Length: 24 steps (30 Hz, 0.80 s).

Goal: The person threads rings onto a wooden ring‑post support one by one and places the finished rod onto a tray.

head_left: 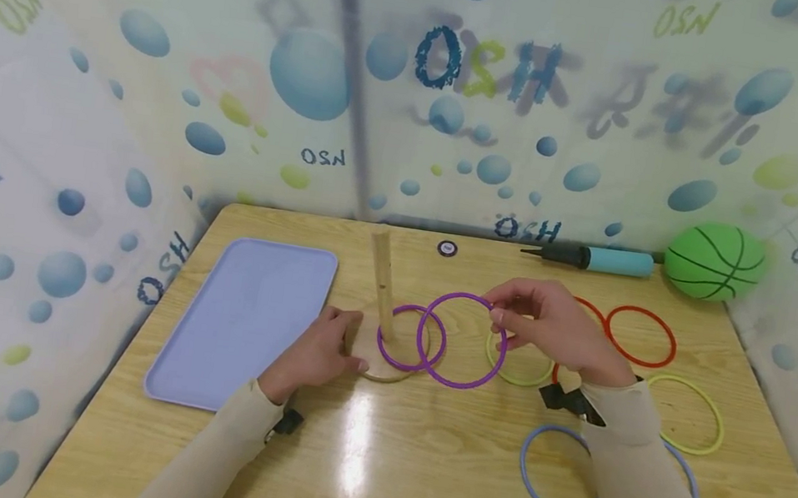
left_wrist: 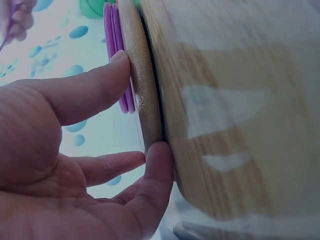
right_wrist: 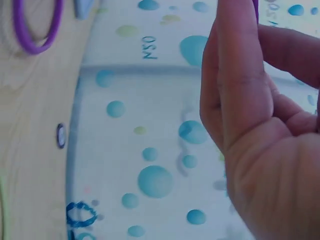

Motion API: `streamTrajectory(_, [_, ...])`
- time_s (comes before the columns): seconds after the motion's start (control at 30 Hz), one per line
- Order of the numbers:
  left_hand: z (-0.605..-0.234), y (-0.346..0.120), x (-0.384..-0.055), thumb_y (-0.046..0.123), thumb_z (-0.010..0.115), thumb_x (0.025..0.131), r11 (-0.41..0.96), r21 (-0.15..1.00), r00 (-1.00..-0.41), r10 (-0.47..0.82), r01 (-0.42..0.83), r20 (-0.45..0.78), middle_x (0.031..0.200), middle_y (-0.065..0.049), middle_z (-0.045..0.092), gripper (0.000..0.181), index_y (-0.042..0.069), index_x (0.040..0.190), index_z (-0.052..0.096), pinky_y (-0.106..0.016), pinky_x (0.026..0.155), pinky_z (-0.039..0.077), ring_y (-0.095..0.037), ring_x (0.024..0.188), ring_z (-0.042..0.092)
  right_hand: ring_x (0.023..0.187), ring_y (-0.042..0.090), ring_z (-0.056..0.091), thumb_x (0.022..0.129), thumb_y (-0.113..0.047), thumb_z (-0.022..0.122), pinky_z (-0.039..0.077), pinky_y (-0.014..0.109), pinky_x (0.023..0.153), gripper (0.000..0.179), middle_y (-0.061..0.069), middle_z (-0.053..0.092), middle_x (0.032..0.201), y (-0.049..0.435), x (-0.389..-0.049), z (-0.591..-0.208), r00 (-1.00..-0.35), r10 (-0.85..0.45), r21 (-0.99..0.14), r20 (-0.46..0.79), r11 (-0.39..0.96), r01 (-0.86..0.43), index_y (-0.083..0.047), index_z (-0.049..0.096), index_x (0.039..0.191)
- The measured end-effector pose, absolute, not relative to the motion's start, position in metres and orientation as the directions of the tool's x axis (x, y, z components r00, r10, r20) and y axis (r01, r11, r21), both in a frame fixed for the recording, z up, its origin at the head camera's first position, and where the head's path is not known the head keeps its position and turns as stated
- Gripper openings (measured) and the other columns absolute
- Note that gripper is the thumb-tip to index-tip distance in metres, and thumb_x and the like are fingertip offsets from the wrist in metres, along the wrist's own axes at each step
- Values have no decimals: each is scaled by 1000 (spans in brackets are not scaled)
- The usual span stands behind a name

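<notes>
Wooden surface (head_left: 430, 472) supports the work: left hand (head_left: 318, 348) grips the base (left_wrist: 142, 85), right hand (head_left: 548, 323) pinches a purple ring (head_left: 458, 386). Apparent step: ring placement; next move likely requires lifting it above the post (head_left: 382, 285).

wooden table (head_left: 445, 474) | lilac tray (head_left: 246, 321) | round peg base (head_left: 404, 349) | coloured rings (head_left: 523, 459) | disc (head_left: 448, 249) | pump (head_left: 620, 263) | green ball (head_left: 715, 262)

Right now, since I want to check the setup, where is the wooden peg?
In the head view, the wooden peg stands near the middle, just right of the left hand, with a purple ring at its foot.
</notes>
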State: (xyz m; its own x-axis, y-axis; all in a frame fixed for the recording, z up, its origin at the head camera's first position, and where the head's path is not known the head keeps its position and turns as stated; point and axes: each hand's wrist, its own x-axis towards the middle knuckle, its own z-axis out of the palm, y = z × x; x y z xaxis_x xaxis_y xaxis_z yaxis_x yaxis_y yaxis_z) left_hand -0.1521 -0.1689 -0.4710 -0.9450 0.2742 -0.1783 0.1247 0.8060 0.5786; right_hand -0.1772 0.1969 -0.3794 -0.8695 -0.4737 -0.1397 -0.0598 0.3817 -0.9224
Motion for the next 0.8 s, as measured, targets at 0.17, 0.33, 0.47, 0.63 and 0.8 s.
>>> streamTrajectory(0.17, [-472,-169,-152,25,89,88,801,588,-946,270,116,-180,142,-24,51,88,-1,158,43,-49,100,52,-31,116,58,92,30,74,104,-22,70,66,46,79,24,17,71,104,188,-173,-357,-890,-448,-943,-80,322,-77,-10,71,125])
streamTrajectory(0.33, [-473,-170,-151,24,88,88,788,604,-946,275,119,-172,143,-24,50,88,-2,159,43,-50,103,51,-32,119,57,93,29,74,102,-27,73,66,44,79,30,16,73,103,175,-171,-335,-908,-419,-967,18,223,-122,-9,72,125])
streamTrajectory(0.47, [-474,-169,-151,23,89,87,787,604,-947,277,125,-165,143,-24,51,89,-2,159,43,-50,104,51,-32,120,57,92,24,74,102,-25,73,66,42,79,27,12,74,102,160,-172,-323,-920,-382,-979,86,139,-149,-9,73,123])
streamTrajectory(0.63, [-474,-169,-151,24,89,87,793,595,-947,276,127,-165,143,-24,51,89,-2,159,43,-49,103,51,-32,118,58,88,17,74,102,-12,71,65,40,77,21,8,74,101,140,-180,-319,-913,-386,-991,135,-31,-134,-6,74,122])
streamTrajectory(0.8, [-473,-170,-151,23,88,88,793,596,-947,277,127,-166,143,-24,51,88,-2,159,43,-50,106,50,-34,123,57,87,16,74,103,-8,68,65,37,77,22,7,74,99,122,-191,-325,-907,-400,-990,129,-106,-94,-3,72,124])
